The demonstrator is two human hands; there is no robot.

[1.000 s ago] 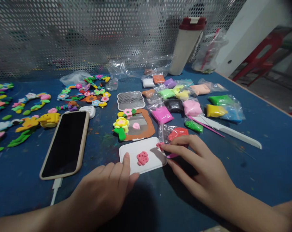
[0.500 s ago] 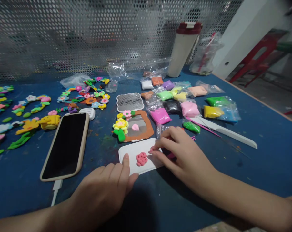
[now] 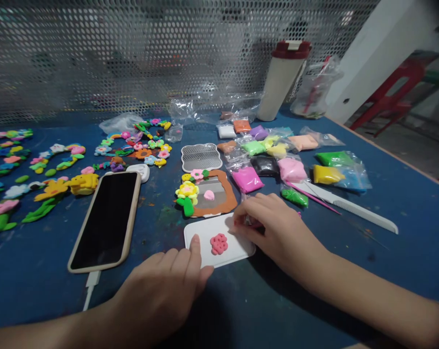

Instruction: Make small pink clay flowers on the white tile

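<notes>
A white rounded board (image 3: 204,228) lies on the table with a coral-pink clay flower (image 3: 219,244) at its middle. My left hand (image 3: 168,278) rests at the board's left edge, index finger stretched onto it and thumb at the front edge. My right hand (image 3: 273,228) is over the board's right side, thumb and index finger pinched together; whatever is between the tips is too small to make out. Behind the board is a brown clay frame (image 3: 226,196) decorated with flowers, with a pink blob (image 3: 209,195) inside it.
A phone (image 3: 106,220) with a cable lies left, near colourful clay pieces (image 3: 52,189). Bagged clay (image 3: 247,179), a white comb-like tool (image 3: 365,208) and a pink stick (image 3: 321,199) are right. A tumbler (image 3: 283,80) stands behind, before a perforated metal panel (image 3: 95,58).
The whole view has shifted, so things appear slightly farther right. The small pink piece seen at my right fingertips before is now mostly hidden; my left hand still rests on the board.
</notes>
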